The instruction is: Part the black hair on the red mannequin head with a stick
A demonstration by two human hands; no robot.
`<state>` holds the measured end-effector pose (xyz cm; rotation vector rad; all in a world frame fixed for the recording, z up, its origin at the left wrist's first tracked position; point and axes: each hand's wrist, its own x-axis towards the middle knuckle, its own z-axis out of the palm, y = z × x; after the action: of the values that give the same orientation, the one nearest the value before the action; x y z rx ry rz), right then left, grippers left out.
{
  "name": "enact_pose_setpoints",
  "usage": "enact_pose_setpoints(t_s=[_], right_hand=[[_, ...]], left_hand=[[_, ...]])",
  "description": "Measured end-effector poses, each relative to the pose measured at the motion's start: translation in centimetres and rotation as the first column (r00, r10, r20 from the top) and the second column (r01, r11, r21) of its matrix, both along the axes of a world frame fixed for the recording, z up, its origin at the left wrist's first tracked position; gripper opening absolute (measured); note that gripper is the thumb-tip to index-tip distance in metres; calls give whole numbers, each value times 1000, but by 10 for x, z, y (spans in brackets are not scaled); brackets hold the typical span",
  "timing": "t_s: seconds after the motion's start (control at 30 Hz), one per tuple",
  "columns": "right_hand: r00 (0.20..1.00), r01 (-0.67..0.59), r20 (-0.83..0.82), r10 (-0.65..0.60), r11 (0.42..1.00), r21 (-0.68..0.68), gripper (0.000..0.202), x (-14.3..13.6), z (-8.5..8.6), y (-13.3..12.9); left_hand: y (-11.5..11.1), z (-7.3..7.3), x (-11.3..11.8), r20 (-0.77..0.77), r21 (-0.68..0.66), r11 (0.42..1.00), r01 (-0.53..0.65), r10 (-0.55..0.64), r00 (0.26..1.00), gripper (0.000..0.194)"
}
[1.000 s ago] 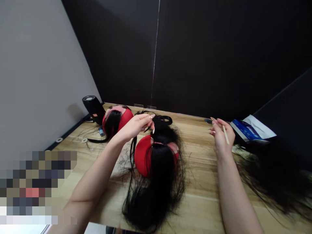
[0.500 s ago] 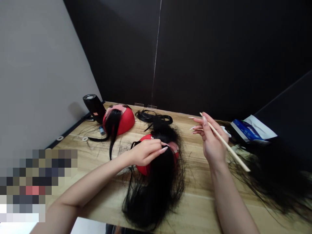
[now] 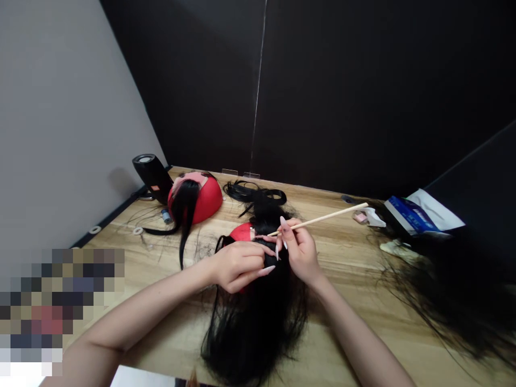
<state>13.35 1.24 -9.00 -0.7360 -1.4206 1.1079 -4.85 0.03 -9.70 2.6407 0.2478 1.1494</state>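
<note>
A red dome-shaped form point(image 3: 241, 233) stands at the middle of the table, with long black hair point(image 3: 258, 333) hanging from it toward the front edge. My left hand point(image 3: 242, 264) lies on the hair at the form's left, its fingers bent and pressed on the hair near the top. In my right hand point(image 3: 299, 250) a thin wooden stick point(image 3: 334, 215) is pinched; its tip touches the top of the form beside my left fingers. My hands nearly meet, and they hide part of the form.
On the wooden table point(image 3: 338, 301) a second red form point(image 3: 210, 199) with hair stands at the back left beside a black speaker point(image 3: 152, 177). Black strands point(image 3: 245, 191) lie behind. A blue packet point(image 3: 417, 215) and loose hair point(image 3: 455, 285) are at the right.
My right hand has moved left and down to the form, bringing the stick's tip onto it. My left hand has shifted slightly down and stays on the hair.
</note>
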Motion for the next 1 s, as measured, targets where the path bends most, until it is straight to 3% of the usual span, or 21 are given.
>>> enact_pose_setpoints(t_s=[0.27, 0.53, 0.83, 1.0], right_hand=[[986, 167, 21, -168, 984, 56, 27, -1, -10, 4], [987, 157, -46, -157, 988, -13, 32, 0, -13, 8], [987, 161, 21, -161, 987, -18, 26, 4, -22, 11], [973, 229, -18, -229, 973, -27, 26, -2, -20, 9]], left_hand=[[0, 2, 0, -5, -14, 1000, 11, -11, 1000, 19], [0, 0, -1, -36, -44, 999, 1, -2, 999, 20], [0, 2, 0, -58, -63, 998, -7, 3, 998, 21], [0, 1, 0, -52, -57, 998, -8, 5, 999, 19]])
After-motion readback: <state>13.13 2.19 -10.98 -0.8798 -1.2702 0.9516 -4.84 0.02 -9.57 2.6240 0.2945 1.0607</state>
